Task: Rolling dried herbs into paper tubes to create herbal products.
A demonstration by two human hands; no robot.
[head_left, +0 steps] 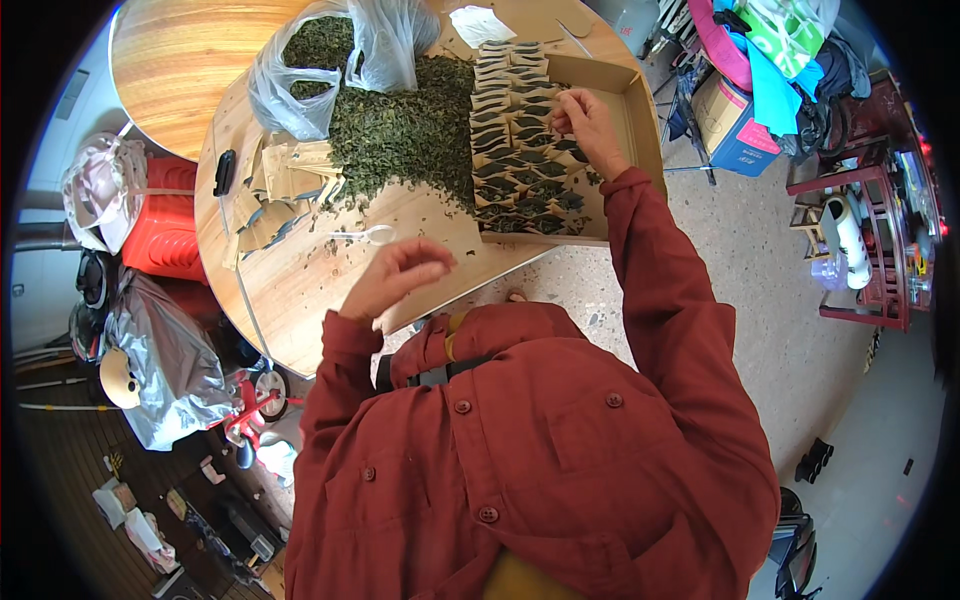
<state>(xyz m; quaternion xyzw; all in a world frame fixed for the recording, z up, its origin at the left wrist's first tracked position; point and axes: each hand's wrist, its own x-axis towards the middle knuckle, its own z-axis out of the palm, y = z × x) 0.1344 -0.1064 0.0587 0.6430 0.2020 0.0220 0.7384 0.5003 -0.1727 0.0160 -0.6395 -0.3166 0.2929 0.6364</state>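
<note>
My left hand (pixel 400 277) hovers over the near edge of the round wooden table, fingers loosely bent and apart from the thumb, holding nothing visible. Close beyond it lies a white plastic spoon (pixel 378 235). My right hand (pixel 588 128) reaches over a shallow cardboard box (pixel 645 120), its fingers curled together beside the packets. What they pinch, if anything, is hidden. Rows of small brown paper packets (pixel 492 100) filled with dark dried leaves stand upright in the box. Left of it spreads a heap of loose dried green leaves (pixel 400 135).
A translucent plastic bag (pixel 385 45) of leaves sits at the heap's far side. Flat brown paper packets (pixel 290 170) and a black knife-like object (pixel 225 172) lie on the left. Red stools (pixel 165 220) flank the table; a blue carton (pixel 735 130) stands right.
</note>
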